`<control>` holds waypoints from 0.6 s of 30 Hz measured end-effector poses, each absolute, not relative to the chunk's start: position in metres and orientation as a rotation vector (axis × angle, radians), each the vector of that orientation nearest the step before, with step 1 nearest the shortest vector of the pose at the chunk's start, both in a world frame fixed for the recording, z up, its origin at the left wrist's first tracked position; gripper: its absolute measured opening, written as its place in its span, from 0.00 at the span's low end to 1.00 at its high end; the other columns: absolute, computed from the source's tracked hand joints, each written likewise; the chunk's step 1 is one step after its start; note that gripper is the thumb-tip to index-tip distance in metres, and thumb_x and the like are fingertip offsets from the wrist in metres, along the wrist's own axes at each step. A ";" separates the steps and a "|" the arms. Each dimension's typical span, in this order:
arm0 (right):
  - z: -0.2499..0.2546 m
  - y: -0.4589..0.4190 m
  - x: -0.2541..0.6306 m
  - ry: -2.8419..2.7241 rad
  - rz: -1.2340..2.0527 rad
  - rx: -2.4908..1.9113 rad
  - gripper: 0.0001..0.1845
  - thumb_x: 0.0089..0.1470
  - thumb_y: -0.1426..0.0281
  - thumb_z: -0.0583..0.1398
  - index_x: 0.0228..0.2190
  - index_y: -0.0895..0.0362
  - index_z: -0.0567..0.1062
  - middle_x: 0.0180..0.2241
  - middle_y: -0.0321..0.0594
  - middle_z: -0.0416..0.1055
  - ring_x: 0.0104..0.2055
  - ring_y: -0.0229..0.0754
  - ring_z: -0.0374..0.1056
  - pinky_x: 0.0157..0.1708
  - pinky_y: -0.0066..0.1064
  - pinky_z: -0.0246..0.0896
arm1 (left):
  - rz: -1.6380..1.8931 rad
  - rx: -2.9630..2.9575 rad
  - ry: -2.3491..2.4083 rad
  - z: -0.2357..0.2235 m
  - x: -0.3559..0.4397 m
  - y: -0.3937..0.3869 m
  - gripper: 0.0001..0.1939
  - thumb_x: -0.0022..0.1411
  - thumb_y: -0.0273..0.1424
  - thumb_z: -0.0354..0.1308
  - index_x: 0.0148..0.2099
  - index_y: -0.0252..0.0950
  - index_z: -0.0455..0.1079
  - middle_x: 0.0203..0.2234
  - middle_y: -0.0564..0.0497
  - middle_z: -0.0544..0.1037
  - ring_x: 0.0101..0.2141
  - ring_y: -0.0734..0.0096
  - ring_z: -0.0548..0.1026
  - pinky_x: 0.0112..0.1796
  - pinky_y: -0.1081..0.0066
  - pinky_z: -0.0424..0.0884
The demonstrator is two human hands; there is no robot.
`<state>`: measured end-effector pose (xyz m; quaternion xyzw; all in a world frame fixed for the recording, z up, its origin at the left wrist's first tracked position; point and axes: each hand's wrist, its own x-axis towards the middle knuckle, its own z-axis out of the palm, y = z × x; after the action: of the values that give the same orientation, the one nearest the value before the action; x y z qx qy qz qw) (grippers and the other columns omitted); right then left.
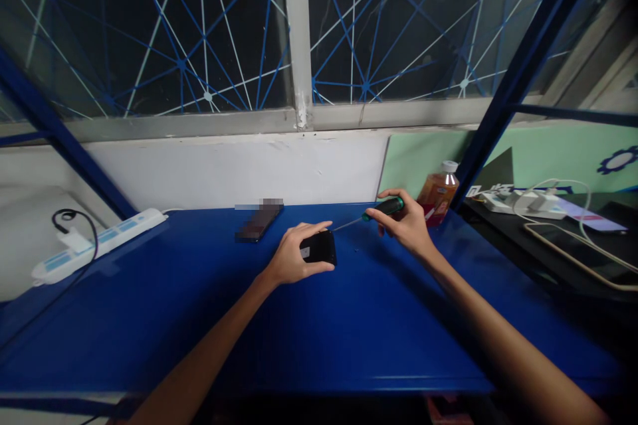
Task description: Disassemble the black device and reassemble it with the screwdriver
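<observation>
1. Clamping box (321,251) over mid-table (299,339) between left hand's (298,254) thumb and fingers.
2. Pinching screwdriver (387,208) in right hand's (407,224) fingers, tip near box's one-o'clock corner.
3. Showing phone (259,222) at ten o'clock from box, bottle (439,191) at two.

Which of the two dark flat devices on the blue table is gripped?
The nearer device, held in the left hand, with the screwdriver tip close to its edge; the farther device lies untouched.

Small black device (323,249), lying flat.
</observation>
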<state>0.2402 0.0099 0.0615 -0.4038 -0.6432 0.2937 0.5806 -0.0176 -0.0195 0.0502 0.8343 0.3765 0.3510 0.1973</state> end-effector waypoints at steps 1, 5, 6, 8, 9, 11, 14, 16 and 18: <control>0.061 0.010 0.240 -1.507 0.672 -0.954 0.23 0.46 0.61 0.68 0.39 0.54 0.66 0.19 0.31 0.69 0.14 0.35 0.65 0.12 0.26 0.58 | 0.977 2.341 1.058 0.050 -0.018 -0.019 0.39 0.46 0.40 0.70 0.60 0.41 0.64 0.48 0.44 0.76 0.47 0.52 0.71 0.49 0.49 0.64; 0.058 0.011 0.241 -1.513 0.582 -1.014 0.21 0.47 0.59 0.66 0.39 0.54 0.66 0.18 0.31 0.68 0.15 0.36 0.64 0.14 0.27 0.59 | 0.927 2.402 1.073 0.045 -0.016 -0.018 0.40 0.47 0.41 0.69 0.61 0.43 0.62 0.49 0.44 0.75 0.48 0.51 0.70 0.50 0.48 0.62; 0.057 0.011 0.242 -1.514 0.548 -1.032 0.20 0.48 0.59 0.65 0.39 0.54 0.67 0.17 0.31 0.67 0.15 0.36 0.64 0.15 0.28 0.59 | 0.909 2.424 1.079 0.042 -0.015 -0.017 0.40 0.47 0.41 0.69 0.61 0.44 0.62 0.49 0.45 0.75 0.49 0.51 0.70 0.50 0.48 0.61; 0.056 0.011 0.244 -1.522 0.451 -1.074 0.18 0.49 0.59 0.64 0.38 0.54 0.67 0.17 0.30 0.66 0.16 0.36 0.63 0.16 0.28 0.58 | 0.868 2.471 1.090 0.035 -0.014 -0.016 0.39 0.47 0.41 0.69 0.62 0.46 0.61 0.50 0.46 0.75 0.49 0.51 0.70 0.51 0.48 0.59; 0.055 0.012 0.245 -1.533 0.383 -1.096 0.16 0.49 0.60 0.63 0.36 0.54 0.67 0.18 0.31 0.66 0.16 0.36 0.62 0.17 0.29 0.58 | 0.848 2.492 1.095 0.032 -0.013 -0.016 0.40 0.47 0.41 0.69 0.61 0.46 0.61 0.50 0.46 0.75 0.49 0.52 0.70 0.51 0.48 0.59; 0.054 0.012 0.247 -1.569 0.230 -1.139 0.13 0.48 0.62 0.63 0.32 0.54 0.67 0.20 0.32 0.65 0.18 0.36 0.61 0.19 0.29 0.57 | 0.809 2.528 1.104 0.025 -0.012 -0.014 0.40 0.46 0.40 0.70 0.61 0.46 0.62 0.49 0.46 0.75 0.49 0.52 0.70 0.50 0.49 0.60; 0.053 0.013 0.248 -1.642 0.086 -1.186 0.10 0.46 0.66 0.63 0.29 0.53 0.66 0.21 0.31 0.64 0.20 0.35 0.58 0.21 0.28 0.55 | 0.766 2.563 1.118 0.019 -0.011 -0.013 0.40 0.46 0.41 0.70 0.61 0.46 0.61 0.49 0.46 0.75 0.49 0.51 0.70 0.49 0.50 0.60; 0.052 0.013 0.247 -1.677 0.060 -1.208 0.10 0.45 0.67 0.62 0.28 0.53 0.65 0.20 0.30 0.63 0.20 0.35 0.58 0.22 0.28 0.55 | 0.735 2.580 1.122 0.017 -0.011 -0.013 0.40 0.47 0.41 0.70 0.61 0.46 0.61 0.49 0.46 0.75 0.49 0.51 0.70 0.49 0.50 0.59; 0.051 0.013 0.246 -1.697 0.040 -1.228 0.10 0.44 0.67 0.62 0.28 0.53 0.65 0.20 0.30 0.63 0.20 0.35 0.58 0.22 0.28 0.55 | 0.707 2.595 1.122 0.016 -0.010 -0.014 0.40 0.47 0.42 0.69 0.62 0.46 0.61 0.49 0.46 0.75 0.49 0.50 0.69 0.49 0.51 0.59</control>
<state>0.2463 0.0125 0.0514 -0.5078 -0.7016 0.0165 0.4997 -0.0103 -0.0137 0.0164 0.8847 0.3825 0.2412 0.1137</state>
